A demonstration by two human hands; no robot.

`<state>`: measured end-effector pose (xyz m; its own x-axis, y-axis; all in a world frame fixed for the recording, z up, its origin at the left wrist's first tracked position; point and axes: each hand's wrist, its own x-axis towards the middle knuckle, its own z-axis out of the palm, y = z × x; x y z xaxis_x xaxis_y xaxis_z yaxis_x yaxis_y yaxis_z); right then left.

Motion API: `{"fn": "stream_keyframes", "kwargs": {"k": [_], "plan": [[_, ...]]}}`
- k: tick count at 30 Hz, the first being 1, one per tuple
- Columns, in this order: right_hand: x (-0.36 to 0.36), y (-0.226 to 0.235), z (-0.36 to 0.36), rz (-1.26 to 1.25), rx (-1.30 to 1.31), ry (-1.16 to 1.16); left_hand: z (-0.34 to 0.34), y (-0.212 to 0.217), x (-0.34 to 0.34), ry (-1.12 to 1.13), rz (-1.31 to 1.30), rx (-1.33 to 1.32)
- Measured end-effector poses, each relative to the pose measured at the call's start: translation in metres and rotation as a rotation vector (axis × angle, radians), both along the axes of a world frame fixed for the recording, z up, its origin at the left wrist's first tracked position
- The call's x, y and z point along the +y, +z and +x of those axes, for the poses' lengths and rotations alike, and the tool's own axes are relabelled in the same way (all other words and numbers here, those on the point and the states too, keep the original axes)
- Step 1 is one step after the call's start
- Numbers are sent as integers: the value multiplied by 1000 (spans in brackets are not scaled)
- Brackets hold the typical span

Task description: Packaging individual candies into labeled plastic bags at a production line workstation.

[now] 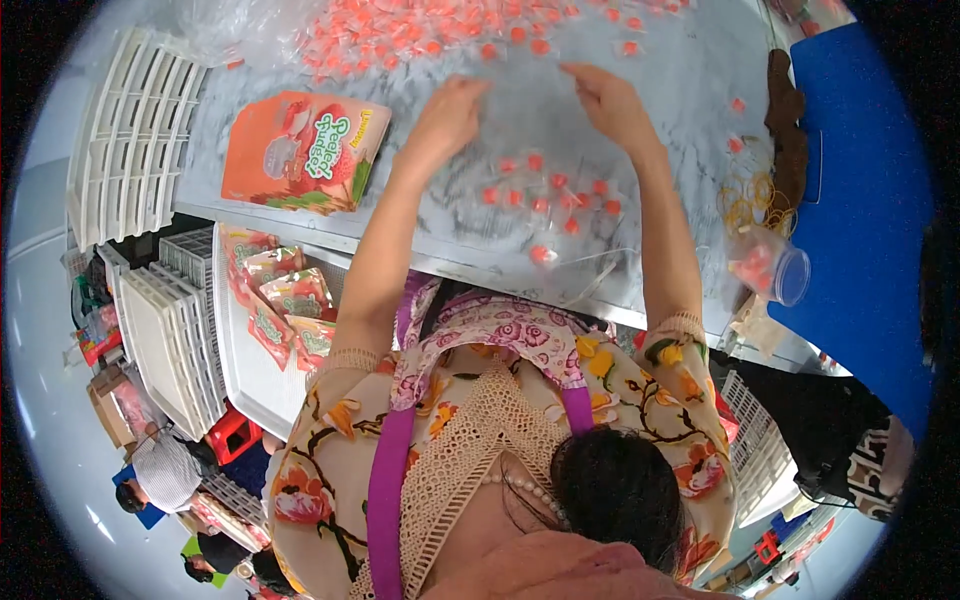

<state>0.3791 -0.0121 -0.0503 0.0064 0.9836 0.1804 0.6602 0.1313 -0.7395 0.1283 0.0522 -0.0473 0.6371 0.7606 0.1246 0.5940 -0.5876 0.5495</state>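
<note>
My left hand point(453, 112) hovers over the table just short of a large heap of small wrapped red-orange candies point(400, 35). Its fingers are curled in and slightly blurred. Opposite it, my right hand point(608, 98) has its fingers drawn together, pointing left. Whether either hand has something in its fingertips is too unclear to see. Between my forearms lies a loose group of wrapped candies point(560, 190), nearer to me than the hands. Flat on the table, left of my left hand, is a red-orange printed pouch point(305, 150) with green at its lower edge.
A clear round tub point(775, 268) of red pieces lies at the table's right edge, beside yellow rubber bands point(750, 205). On the left, a white tray point(250, 370) holds several filled pouches point(295, 295). White crates point(130, 135) stand nearby. Other people point(165, 470) sit at lower left.
</note>
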Motion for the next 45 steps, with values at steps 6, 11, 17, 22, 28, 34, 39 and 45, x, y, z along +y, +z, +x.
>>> {"fn": "stream_keyframes", "kwargs": {"k": [6, 11, 17, 22, 28, 34, 39, 45], "plan": [[92, -41, 16, 67, -541, -40, 59, -19, 66, 64, 52, -8], [72, -58, 15, 193, -286, 10, 60, -31, 66, 9, 21, 7], [90, -36, 29, 151, -205, -130, 54, -31, 74, 17, -49, 3], [106, -55, 48, 232, -363, 6, 61, -38, 78, 12, -19, -64], [60, -32, 45, 50, 89, 5, 37, -48, 81, -9, -35, -155], [46, -48, 86, -59, -460, -347, 67, -30, 66, -85, 5, -87], [20, -47, 14, 165, -252, 37, 58, -27, 41, -167, -132, 51], [-52, -13, -26, 25, -112, 133, 8, -5, -41, -142, -146, -28]]}}
